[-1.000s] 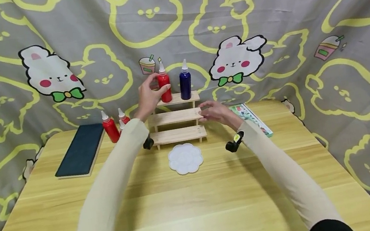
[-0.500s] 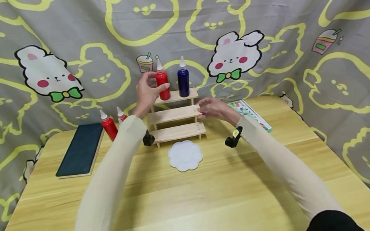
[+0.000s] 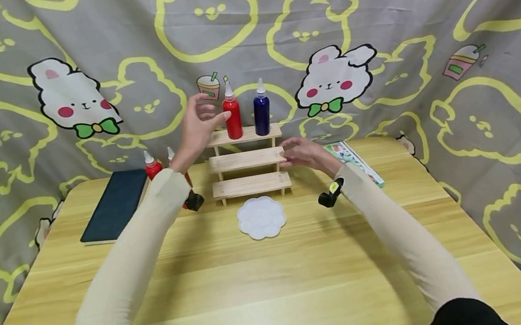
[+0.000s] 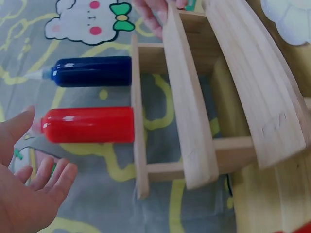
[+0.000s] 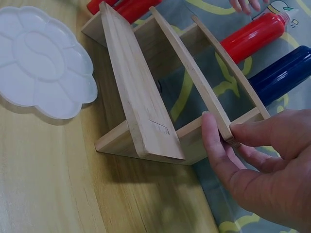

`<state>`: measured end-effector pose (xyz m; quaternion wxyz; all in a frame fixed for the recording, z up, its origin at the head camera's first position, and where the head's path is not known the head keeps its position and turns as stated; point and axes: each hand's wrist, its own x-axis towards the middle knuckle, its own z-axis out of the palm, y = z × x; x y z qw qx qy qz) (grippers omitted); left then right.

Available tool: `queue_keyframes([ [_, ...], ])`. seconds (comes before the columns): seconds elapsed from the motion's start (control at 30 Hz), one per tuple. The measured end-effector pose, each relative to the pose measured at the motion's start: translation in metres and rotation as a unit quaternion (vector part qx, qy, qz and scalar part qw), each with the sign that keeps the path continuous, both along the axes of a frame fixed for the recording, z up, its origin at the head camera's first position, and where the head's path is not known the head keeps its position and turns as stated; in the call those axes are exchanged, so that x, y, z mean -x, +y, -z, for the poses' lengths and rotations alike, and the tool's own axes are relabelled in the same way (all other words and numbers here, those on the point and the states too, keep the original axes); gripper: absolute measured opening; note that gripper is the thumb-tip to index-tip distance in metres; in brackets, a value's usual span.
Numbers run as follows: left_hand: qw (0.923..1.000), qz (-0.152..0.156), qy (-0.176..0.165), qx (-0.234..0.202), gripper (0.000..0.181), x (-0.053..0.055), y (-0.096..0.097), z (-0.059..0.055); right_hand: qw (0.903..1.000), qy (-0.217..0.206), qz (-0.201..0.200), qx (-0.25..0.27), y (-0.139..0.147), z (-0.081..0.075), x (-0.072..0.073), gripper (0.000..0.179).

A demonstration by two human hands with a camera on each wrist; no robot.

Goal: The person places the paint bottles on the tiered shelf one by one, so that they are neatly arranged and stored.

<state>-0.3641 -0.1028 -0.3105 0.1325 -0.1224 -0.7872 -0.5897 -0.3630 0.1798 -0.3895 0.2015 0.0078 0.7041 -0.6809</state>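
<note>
On the top tier of a three-tier wooden display rack (image 3: 246,159) stand a red squeeze bottle (image 3: 234,122) and a dark blue squeeze bottle (image 3: 262,117), both upright with white nozzle tips. My left hand (image 3: 196,128) is just left of the red bottle, its fingers apart and relaxed. In the left wrist view that hand (image 4: 34,194) has nothing in its grasp; its thumb overlaps the bottle's tip in sight, so contact there is unclear. My right hand (image 5: 272,165) pinches the right end of the middle tier between thumb and fingers.
More red bottles (image 3: 153,168) stand left of the rack, partly behind my left forearm. A dark flat board (image 3: 114,205) lies further left. In front is a white flower-shaped palette (image 3: 261,218); a green-and-white box (image 3: 354,163) lies right. A patterned curtain (image 3: 228,25) hangs behind.
My left hand has let go of the red bottle and moved left from it, its fingers spreading. The bottle stays on the top tier. My right hand keeps its hold on the rack.
</note>
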Motion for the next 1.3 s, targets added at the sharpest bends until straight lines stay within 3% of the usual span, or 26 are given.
queue_keyframes([
  [0.37,0.9987,0.01,0.018,0.046,0.06,-0.024,-0.032,-0.011,1.0,-0.004,0.002,0.008,0.0,-0.001,0.001,0.053],
  [0.57,0.9984,0.014,0.035,0.041,0.057,-0.033,-0.05,-0.01,0.9998,-0.008,0.011,0.016,0.001,-0.001,0.004,0.054],
  [0.77,0.9989,0.027,0.037,0.009,0.052,-0.045,-0.069,-0.004,0.9995,-0.021,0.011,0.02,0.001,0.001,0.005,0.054],
  [1.07,0.9972,0.0,0.075,-0.009,0.037,-0.065,-0.087,0.012,0.9991,-0.02,0.008,0.037,0.0,0.004,0.005,0.053],
  [1.3,0.9952,-0.019,0.096,-0.011,0.033,-0.072,-0.099,0.029,0.9993,-0.025,0.015,0.025,0.0,0.003,0.004,0.054],
])
